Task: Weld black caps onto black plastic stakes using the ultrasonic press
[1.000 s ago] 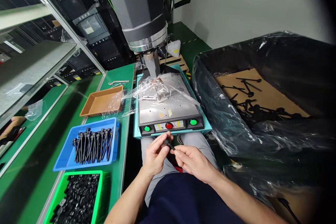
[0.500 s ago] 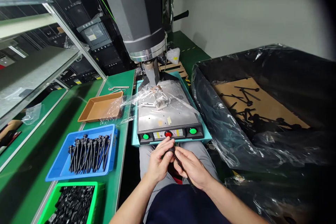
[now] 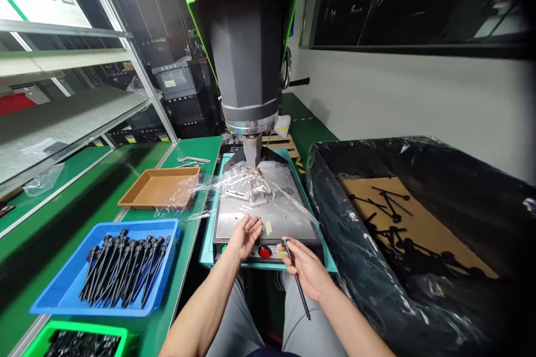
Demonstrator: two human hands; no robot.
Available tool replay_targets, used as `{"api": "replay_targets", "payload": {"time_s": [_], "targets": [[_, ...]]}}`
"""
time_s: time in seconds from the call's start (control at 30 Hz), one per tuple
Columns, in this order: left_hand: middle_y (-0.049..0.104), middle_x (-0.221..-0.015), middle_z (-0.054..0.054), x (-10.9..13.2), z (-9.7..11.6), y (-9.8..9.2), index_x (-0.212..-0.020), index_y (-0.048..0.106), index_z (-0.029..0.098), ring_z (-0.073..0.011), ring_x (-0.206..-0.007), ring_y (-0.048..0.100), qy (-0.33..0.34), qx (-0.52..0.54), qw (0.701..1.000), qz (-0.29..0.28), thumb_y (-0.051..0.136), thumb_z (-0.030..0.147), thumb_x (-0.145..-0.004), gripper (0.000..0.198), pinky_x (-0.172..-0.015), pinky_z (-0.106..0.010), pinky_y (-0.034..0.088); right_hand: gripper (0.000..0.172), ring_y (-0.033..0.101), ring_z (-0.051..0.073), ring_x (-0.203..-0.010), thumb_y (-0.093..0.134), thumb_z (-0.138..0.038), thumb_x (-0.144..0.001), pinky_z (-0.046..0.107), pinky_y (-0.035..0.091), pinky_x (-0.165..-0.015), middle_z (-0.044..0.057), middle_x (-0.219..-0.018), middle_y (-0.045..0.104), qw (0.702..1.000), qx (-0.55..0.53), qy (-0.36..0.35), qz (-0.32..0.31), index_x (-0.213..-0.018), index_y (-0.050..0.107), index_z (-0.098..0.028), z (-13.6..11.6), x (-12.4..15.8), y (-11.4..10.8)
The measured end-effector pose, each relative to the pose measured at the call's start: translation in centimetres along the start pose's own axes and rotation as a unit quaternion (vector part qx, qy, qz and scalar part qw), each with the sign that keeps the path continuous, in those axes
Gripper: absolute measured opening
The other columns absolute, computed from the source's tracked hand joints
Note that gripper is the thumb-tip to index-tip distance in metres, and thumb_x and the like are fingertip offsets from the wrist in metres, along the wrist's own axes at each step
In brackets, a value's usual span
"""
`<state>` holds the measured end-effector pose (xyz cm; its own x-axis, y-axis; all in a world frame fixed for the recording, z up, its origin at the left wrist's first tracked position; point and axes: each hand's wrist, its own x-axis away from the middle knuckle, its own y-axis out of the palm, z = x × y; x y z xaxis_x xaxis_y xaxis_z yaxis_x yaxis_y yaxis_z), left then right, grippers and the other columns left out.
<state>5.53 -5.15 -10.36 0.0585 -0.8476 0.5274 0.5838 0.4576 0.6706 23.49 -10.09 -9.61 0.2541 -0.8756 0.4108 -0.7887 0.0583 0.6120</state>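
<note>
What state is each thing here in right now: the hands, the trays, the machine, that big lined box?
left hand: open, fingers spread, over the machine plate
right hand: closed around a black pin
blue tray: holds many black pins
green bin: holds small black parts
press head: raised above the plate
lined box: open, a few pins inside

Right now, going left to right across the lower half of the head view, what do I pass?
Blue tray → left hand, fingers open → red button → right hand holding a black pin → bag-lined carton.
</note>
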Motion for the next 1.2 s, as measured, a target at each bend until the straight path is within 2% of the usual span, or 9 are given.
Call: {"api": "replay_targets", "payload": {"time_s": [0.2,0.43,0.5,0.6,0.7,0.83,0.97,1.07,1.2], "targets": [[0.068,-0.084,-0.007,-2.7,0.3,1.6,-0.087,0.06,0.013,-0.0165,-0.077,0.07,-0.001,0.138,0.99,0.017,0.06,0.019,-0.089,0.007,-0.071,-0.03,0.061,0.01,0.054,0.009,-0.054,0.066,-0.017,-0.082,0.014,0.037,-0.042,0.007,-0.076,0.068,0.998,-0.004,0.066,-0.014,-0.092,0.068,-0.013,0.3,-3.1,1.4],[0.071,-0.08,-0.007,0.1,0.9,1.6,-0.081,0.063,0.011,-0.0164,-0.076,0.071,-0.001,0.194,0.98,-0.038,0.058,0.014,-0.089,0.01,-0.076,-0.03,0.06,0.009,0.059,0.011,-0.058,0.061,-0.014,-0.083,0.02,0.05,-0.053,0.006,-0.073,0.068,0.994,-0.047,0.081,-0.051,-0.076,0.067,-0.014,0.6,-8.2,3.7],[0.072,-0.084,-0.009,1.1,1.3,2.0,-0.084,0.064,0.01,-0.0161,-0.077,0.072,0.008,0.192,0.98,-0.047,0.055,0.012,-0.091,0.011,-0.075,-0.027,0.06,0.004,0.062,0.014,-0.068,0.066,-0.016,-0.079,0.023,0.053,-0.062,0.005,-0.081,0.07,0.994,-0.056,0.049,-0.075,-0.082,0.069,-0.016,0.5,-9.3,4.8],[0.073,-0.088,-0.012,2.3,1.8,2.6,-0.088,0.065,0.009,-0.0173,-0.083,0.072,0.024,0.172,0.983,-0.056,0.053,0.007,-0.09,0.012,-0.077,-0.025,0.06,0.022,0.064,0.018,-0.082,0.075,-0.024,-0.071,0.027,0.053,-0.071,0.005,-0.092,0.071,0.993,-0.044,-0.007,-0.11,-0.092,0.07,-0.019,-0.2,-10.8,5.9],[0.074,-0.092,-0.012,3.1,2.1,3.1,-0.085,0.065,0.01,-0.0205,-0.086,0.073,0.053,0.14,0.987,-0.064,0.059,0.006,-0.086,0.008,-0.079,-0.028,0.061,0.037,0.064,0.019,-0.084,0.076,-0.036,-0.07,0.029,0.05,-0.073,0.005,-0.1,0.071,0.985,0.065,-0.112,-0.111,-0.103,0.067,-0.021,-1.6,-12.2,6.5],[0.074,-0.094,-0.012,3.5,2.5,3.5,-0.08,0.065,0.012,-0.0219,-0.083,0.073,0.068,0.119,0.988,-0.067,0.066,0.007,-0.082,0.005,-0.071,-0.027,0.061,0.04,0.062,0.024,-0.095,0.067,-0.043,-0.075,0.037,0.047,-0.085,0.008,-0.106,0.069,0.921,0.227,-0.308,-0.069,-0.108,0.065,-0.02,-3.9,-14.0,7.3],[0.074,-0.091,-0.01,3.4,2.9,4.0,-0.079,0.064,0.012,-0.0193,-0.078,0.073,0.075,0.122,0.987,-0.075,0.066,0.006,-0.082,0.007,-0.068,-0.026,0.061,0.038,0.06,0.027,-0.1,0.061,-0.04,-0.075,0.042,0.047,-0.089,0.012,-0.114,0.063,0.845,0.324,-0.425,-0.001,-0.107,0.067,-0.019,-5.9,-15.5,8.5],[0.074,-0.087,-0.008,3.1,3.0,4.4,-0.077,0.063,0.013,-0.0185,-0.076,0.073,0.079,0.128,0.986,-0.069,0.066,0.005,-0.082,0.009,-0.066,-0.026,0.061,0.035,0.055,0.029,-0.11,0.061,-0.038,-0.073,0.044,0.043,-0.098,0.012,-0.118,0.06,0.816,0.342,-0.466,0.022,-0.102,0.07,-0.02,-7.0,-16.3,9.4],[0.073,-0.08,-0.007,2.5,3.4,4.5,-0.076,0.061,0.013,-0.02,-0.079,0.073,0.082,0.127,0.985,-0.078,0.068,0.006,-0.079,0.011,-0.066,-0.024,0.061,0.037,0.053,0.028,-0.115,0.062,-0.04,-0.074,0.045,0.036,-0.106,0.011,-0.12,0.061,0.828,0.345,-0.442,0.017,-0.104,0.069,-0.02,-7.6,-17.4,10.5]]}}
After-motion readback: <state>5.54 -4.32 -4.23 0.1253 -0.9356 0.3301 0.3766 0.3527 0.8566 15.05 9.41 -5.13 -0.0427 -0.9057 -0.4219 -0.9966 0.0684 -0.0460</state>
